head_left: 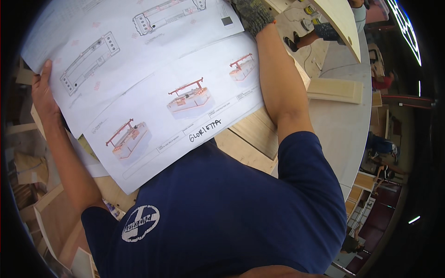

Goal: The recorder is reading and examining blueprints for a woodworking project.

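Note:
Large white construction drawing sheets are spread in front of me, tilted, with line plans above and small red and orange renderings of a counter below. Handwriting in black marker runs near the lower edge. My bare left hand grips the left edge of the sheets, a fingertip showing at the margin and the other fingers hidden behind the paper. At the upper right edge, my right hand wears a dark grey knitted glove and holds the paper there. That hand is partly cut off by the picture's top.
Wooden panels lie beneath the papers, and a pale board rests on a light grey surface at right. A curved plywood piece rises at upper right. Another person's leg and power tools are beyond. Wooden boxes stand at lower left.

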`<state>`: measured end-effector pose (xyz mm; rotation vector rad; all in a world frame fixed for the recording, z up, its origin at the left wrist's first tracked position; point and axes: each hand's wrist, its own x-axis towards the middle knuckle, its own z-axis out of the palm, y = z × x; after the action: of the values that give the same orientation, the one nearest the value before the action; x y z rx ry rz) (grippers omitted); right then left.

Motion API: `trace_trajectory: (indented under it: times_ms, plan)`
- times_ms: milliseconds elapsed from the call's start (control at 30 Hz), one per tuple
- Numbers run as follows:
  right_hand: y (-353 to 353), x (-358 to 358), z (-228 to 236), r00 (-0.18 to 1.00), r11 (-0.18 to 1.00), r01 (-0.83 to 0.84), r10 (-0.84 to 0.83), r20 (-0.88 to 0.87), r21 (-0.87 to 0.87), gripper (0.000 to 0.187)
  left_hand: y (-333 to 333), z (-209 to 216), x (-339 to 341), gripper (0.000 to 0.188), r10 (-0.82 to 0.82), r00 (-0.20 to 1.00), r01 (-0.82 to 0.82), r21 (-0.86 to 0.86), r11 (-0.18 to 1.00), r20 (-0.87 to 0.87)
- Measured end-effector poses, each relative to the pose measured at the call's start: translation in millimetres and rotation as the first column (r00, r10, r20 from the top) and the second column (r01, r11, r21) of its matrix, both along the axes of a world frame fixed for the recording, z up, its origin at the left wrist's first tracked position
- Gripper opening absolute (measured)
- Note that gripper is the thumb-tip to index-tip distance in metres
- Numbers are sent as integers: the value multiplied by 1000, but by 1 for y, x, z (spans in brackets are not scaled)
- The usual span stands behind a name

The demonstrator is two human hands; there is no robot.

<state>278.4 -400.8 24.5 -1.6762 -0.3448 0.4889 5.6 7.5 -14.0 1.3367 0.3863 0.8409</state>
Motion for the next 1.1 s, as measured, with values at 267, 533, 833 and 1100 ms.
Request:
trace_trajectory:
  times_ms: [267,533,833,1100]
  plan:
    - [-3,6,-5,979,986,-107,126,-159,126,17,-1,1,0,32,-19,1000,19,-17,1000,25]
    - [2,-6,4,997,999,-41,41,-60,4,19,-3,2,-2,33,-5,1000,5,-21,1000,9]
    - [2,-9,9,995,990,-33,46,88,-139,26,0,0,-2,37,-28,999,28,16,999,20]
    - [0,-11,11,997,995,-19,27,76,-101,27,-2,0,2,37,-37,999,37,8,999,22]
